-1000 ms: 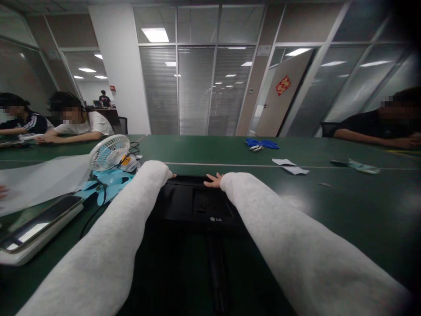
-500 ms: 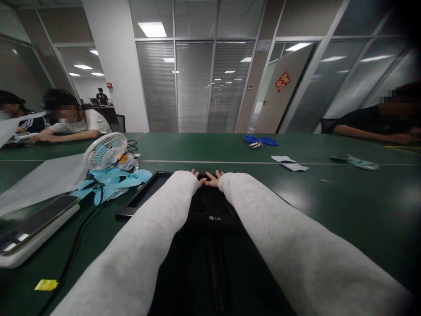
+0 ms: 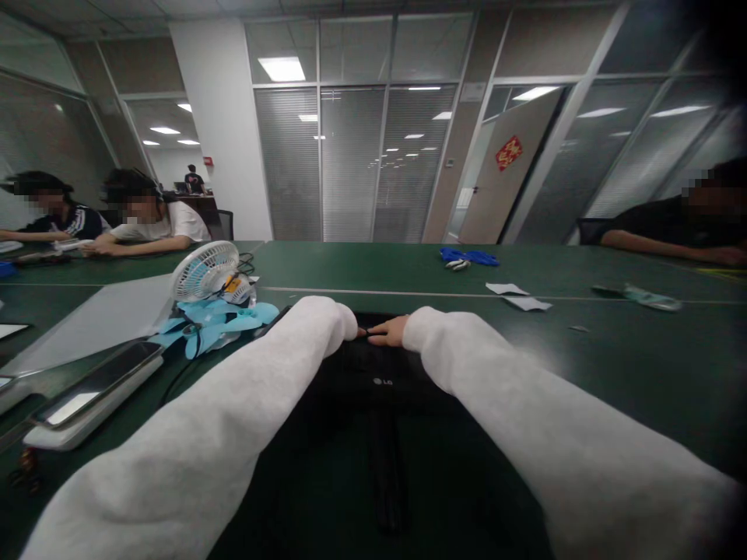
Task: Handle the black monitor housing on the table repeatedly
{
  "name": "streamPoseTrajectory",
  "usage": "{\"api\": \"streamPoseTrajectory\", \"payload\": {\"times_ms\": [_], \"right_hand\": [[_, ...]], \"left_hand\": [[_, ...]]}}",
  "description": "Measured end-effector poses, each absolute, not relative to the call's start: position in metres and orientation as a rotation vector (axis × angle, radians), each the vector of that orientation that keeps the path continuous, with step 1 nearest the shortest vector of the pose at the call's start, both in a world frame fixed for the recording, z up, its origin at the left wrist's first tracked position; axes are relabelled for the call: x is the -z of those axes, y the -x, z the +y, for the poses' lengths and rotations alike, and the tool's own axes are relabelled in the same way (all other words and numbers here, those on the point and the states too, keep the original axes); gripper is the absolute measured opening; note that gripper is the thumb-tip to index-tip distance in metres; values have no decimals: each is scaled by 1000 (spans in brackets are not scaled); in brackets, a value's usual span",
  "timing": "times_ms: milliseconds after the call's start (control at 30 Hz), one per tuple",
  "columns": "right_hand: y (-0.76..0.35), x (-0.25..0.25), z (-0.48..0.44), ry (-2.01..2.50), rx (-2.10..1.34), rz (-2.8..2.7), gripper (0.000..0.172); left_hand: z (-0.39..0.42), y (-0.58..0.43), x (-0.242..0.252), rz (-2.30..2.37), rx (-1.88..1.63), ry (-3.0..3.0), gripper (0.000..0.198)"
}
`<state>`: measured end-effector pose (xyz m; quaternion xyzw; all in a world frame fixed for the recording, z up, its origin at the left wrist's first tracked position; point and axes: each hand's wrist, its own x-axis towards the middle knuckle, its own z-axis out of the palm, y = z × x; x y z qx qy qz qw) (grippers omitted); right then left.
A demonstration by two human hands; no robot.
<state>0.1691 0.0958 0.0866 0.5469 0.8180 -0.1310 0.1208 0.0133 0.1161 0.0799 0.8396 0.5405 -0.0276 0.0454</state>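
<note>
A black LG-branded panel, like the back of a monitor, lies on the green table in front of me. My right hand rests near its far edge, fingers stretched out to the left and lying flat. Close beside it is my left hand, mostly covered by the pale sleeve; only a bit of finger shows, so its shape is hidden. The two hands nearly meet at the fingertips. A dark stand-like bar runs from the panel toward me.
Left of my arms are a white fan, light-blue fan blades, a white device with a dark screen and a translucent sheet. Farther off lie blue gloves and paper pieces. People sit at both table ends.
My hands have shifted slightly toward me on the panel. The right fingers now point left, and the left hand has turned mostly out of sight behind its sleeve. The view has tilted slightly.
</note>
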Motion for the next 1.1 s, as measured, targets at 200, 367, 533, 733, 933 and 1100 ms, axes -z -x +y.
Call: {"api": "streamPoseTrajectory", "payload": {"times_ms": [200, 367, 533, 733, 933, 1100], "right_hand": [[-194, -90, -18, -1347, 334, 2774, 58], [-192, -44, -66, -1675, -449, 3015, 56], [-193, -27, -63, -1645, -749, 3032, 48], [-198, -24, -63, -1668, -781, 3027, 46], [-202, -24, -55, -1767, -762, 2930, 48], [-223, -23, -37, -1961, -781, 2724, 50]], "left_hand": [[-7, 14, -91, 1701, -44, -2722, 54], [-59, 42, -35, 1473, -746, -3102, 42], [-62, 49, -14, 1384, -942, -3274, 47], [-65, 49, -22, 1334, -873, -3341, 52], [-61, 52, -27, 1372, -701, -3324, 54], [-51, 54, -14, 1433, -591, -3226, 61]]}}
